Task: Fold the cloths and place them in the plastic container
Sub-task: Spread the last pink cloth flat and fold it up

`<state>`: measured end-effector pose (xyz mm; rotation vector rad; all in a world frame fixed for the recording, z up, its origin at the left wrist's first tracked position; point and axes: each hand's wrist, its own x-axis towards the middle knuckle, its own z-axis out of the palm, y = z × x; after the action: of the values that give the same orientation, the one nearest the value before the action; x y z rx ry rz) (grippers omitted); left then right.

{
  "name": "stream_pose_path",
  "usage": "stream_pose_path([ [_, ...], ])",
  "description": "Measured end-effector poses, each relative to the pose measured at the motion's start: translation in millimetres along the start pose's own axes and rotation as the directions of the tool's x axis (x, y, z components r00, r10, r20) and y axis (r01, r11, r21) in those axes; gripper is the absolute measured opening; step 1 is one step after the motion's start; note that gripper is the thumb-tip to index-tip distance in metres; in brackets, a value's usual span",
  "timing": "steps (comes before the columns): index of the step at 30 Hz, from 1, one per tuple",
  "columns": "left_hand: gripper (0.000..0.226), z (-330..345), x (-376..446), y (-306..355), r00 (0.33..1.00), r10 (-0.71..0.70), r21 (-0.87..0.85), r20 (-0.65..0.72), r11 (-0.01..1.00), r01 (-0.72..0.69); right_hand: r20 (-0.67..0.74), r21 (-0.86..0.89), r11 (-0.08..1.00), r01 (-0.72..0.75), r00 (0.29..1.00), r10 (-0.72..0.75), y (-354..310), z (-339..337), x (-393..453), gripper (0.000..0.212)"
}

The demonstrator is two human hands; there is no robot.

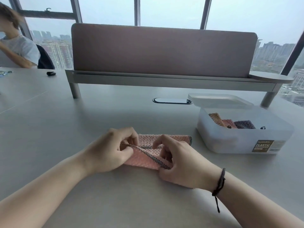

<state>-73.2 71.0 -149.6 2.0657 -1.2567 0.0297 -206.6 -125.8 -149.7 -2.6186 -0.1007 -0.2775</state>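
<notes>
Pinching the checked black-and-white hem of a nubbly pink cloth [144, 159] lying part-folded on the grey table [98, 116], the left hand [108, 150] and right hand [181, 163] both gripped it, left of the plastic container [238, 139].

You're in a high-rise office — grey shared desk [115, 112], fabric desk divider [162, 51], cable grommet [172, 101], floor-to-ceiling windows [172, 10] over city towers.

We can read only one label [262, 146]: a brownish sticker on the front wall of the plastic container [230, 139]. Its large pale letters say "PLASTIC", then "CONTAINER" below; the smaller print beside it is too blurred for us.
</notes>
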Motion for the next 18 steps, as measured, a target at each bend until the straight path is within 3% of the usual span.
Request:
stream_pose_path([
  [7, 0.023, 9.5, 3.4, -9.2, 0.99, -0.035, 0.176, -0.139, 0.983, 0.059, -0.263, 0.019, 0.985, -0.171, 0.95, 0.17, 22.0, -16.9, 5.3, 0.022],
  [10, 0.017, 9.6, 3.5, -10.7, 0.991, -0.063, 0.227, -0.118, 0.97, 0.089, -0.277, -0.018, 0.966, -0.258, 0.93, 0.243, 27.9, -18.9, 6.5, 0.015],
  [12, 0.026, 9.9, 2.5, -12.7, 0.991, -0.107, 0.306, -0.08, 0.944, 0.127, -0.275, -0.061, 0.954, -0.294, 0.923, 0.267, 28.8, -17.7, 6.6, 0.019],
  [18, 0.027, 9.4, 3.5, -10.9, 0.988, -0.152, 0.39, -0.04, 0.908, 0.155, -0.235, -0.202, 0.919, -0.338, 0.928, 0.29, 27.7, -16.0, 3.7, 0.021],
])
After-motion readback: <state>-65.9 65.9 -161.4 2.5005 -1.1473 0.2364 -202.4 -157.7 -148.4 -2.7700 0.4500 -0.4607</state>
